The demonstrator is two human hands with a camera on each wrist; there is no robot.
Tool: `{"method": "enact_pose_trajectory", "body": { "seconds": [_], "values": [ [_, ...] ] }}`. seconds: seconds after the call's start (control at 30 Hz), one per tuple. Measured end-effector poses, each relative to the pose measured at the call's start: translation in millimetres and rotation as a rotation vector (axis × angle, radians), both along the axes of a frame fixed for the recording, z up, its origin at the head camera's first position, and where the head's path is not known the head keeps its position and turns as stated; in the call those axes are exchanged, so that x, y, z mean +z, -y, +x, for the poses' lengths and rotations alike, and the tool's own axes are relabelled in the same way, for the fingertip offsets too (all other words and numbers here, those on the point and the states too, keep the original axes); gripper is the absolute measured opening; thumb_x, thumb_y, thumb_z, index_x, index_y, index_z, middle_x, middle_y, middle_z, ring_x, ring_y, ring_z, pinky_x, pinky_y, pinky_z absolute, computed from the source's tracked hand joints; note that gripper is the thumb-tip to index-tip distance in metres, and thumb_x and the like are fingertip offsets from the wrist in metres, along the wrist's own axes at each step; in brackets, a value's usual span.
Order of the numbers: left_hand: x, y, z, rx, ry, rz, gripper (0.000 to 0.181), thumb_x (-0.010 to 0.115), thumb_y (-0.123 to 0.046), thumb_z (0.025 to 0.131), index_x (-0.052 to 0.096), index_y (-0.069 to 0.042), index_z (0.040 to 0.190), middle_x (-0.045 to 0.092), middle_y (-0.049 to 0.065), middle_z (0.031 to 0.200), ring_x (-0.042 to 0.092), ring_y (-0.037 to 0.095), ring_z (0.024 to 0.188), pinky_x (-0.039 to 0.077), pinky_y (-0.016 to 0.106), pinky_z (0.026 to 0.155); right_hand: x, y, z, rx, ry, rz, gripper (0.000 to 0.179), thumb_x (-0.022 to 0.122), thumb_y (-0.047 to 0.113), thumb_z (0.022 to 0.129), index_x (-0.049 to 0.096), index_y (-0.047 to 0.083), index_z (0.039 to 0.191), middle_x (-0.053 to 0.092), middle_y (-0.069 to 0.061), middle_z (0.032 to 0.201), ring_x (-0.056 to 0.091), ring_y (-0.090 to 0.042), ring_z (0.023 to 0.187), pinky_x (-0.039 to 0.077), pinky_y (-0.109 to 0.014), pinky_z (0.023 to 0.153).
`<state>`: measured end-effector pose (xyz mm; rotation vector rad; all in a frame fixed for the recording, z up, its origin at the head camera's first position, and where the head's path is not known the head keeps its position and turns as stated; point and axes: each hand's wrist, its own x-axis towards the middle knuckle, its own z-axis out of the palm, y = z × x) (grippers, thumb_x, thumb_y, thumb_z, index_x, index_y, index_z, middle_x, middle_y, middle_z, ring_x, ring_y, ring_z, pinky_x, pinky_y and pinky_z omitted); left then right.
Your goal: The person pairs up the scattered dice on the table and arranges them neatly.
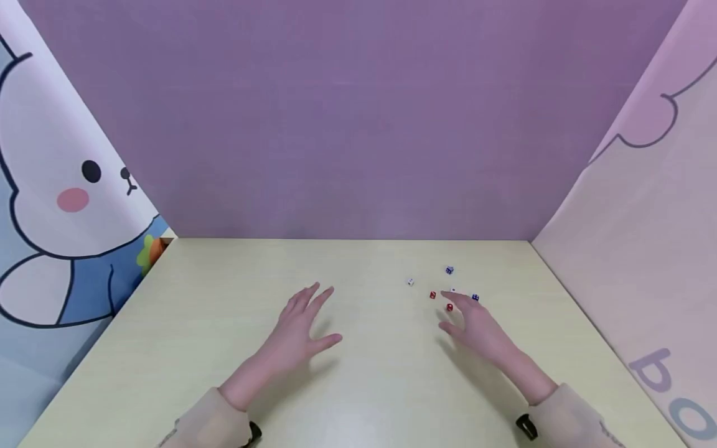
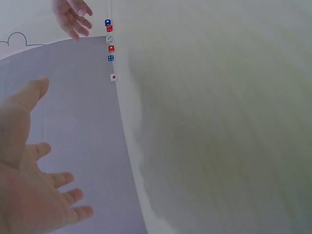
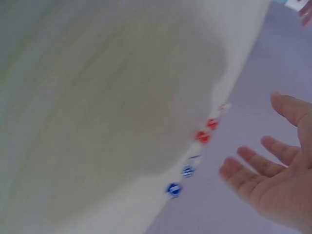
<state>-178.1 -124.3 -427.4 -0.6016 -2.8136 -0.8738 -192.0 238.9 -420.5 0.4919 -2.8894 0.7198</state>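
Several small dice are scattered on the right half of the table. Two are red, a nearer red die (image 1: 450, 307) and a farther red die (image 1: 432, 295). A blue die (image 1: 450, 270) lies farthest back, and a second blue die (image 1: 475, 297) shows just past the right hand. One white die (image 1: 411, 282) sits at the left of the group; another white die (image 1: 452, 290) is partly hidden by the fingers. My right hand (image 1: 476, 326) hovers over the near side of the dice, fingers spread and holding nothing. My left hand (image 1: 297, 336), also empty, hangs above the table's left half with fingers extended.
The pale wooden table (image 1: 370, 386) ends at a purple back wall (image 1: 358, 124). A cartoon-printed panel (image 1: 50, 155) stands along the left side, and a pale pink panel (image 1: 633, 249) borders the right side.
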Motion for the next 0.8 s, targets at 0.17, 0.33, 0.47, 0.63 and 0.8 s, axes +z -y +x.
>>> {"method": "enact_pose_trajectory", "body": {
  "seconds": [0.17,0.33,0.47,0.63,0.8],
  "values": [
    [-1.9,-5.6,-13.9,-0.081,0.149,0.123,0.085,0.072,-0.050,0.078,0.027,-0.032,0.148,0.028,0.000,0.152,0.025,0.024,0.137,0.035,0.051,0.103,-7.5,-15.4,-18.9,0.009,0.004,-0.039,0.052,0.071,0.013,0.083,0.052,-0.002,0.129,0.058,-0.022,0.124,0.057,-0.040,0.109,0.047,-0.050,0.089],
    [-11.1,-6.8,-30.8,-0.158,0.212,0.205,0.084,0.074,-0.045,0.077,0.032,-0.024,0.147,0.039,0.003,0.146,0.037,0.027,0.131,0.035,0.048,0.103,-16.3,-27.1,-37.0,0.019,0.047,-0.071,0.047,0.072,0.006,0.080,0.055,-0.006,0.123,0.064,-0.020,0.108,0.062,-0.034,0.095,0.053,-0.042,0.079],
    [-18.3,-1.6,-42.7,-0.197,0.297,0.272,0.082,0.076,-0.038,0.079,0.034,-0.017,0.146,0.045,0.010,0.140,0.041,0.033,0.127,0.033,0.051,0.103,-21.0,-33.1,-50.0,0.025,0.086,-0.063,0.040,0.073,0.002,0.077,0.060,-0.007,0.115,0.066,-0.015,0.098,0.063,-0.027,0.089,0.053,-0.037,0.077],
    [-24.1,10.8,-52.5,-0.184,0.404,0.321,0.079,0.077,-0.033,0.079,0.035,-0.018,0.145,0.050,0.009,0.135,0.044,0.031,0.123,0.035,0.049,0.103,-22.7,-34.9,-59.9,0.011,0.127,-0.024,0.024,0.072,0.003,0.078,0.067,-0.002,0.101,0.067,-0.008,0.090,0.061,-0.020,0.082,0.053,-0.033,0.074],
    [-27.7,21.2,-59.4,-0.170,0.416,0.308,0.076,0.077,-0.031,0.078,0.040,-0.017,0.142,0.054,0.006,0.129,0.049,0.026,0.116,0.039,0.045,0.099,-22.8,-34.5,-64.5,0.009,0.126,0.003,0.012,0.072,0.005,0.079,0.070,0.003,0.090,0.066,-0.004,0.084,0.058,-0.015,0.076,0.049,-0.028,0.068]
  ]
}}
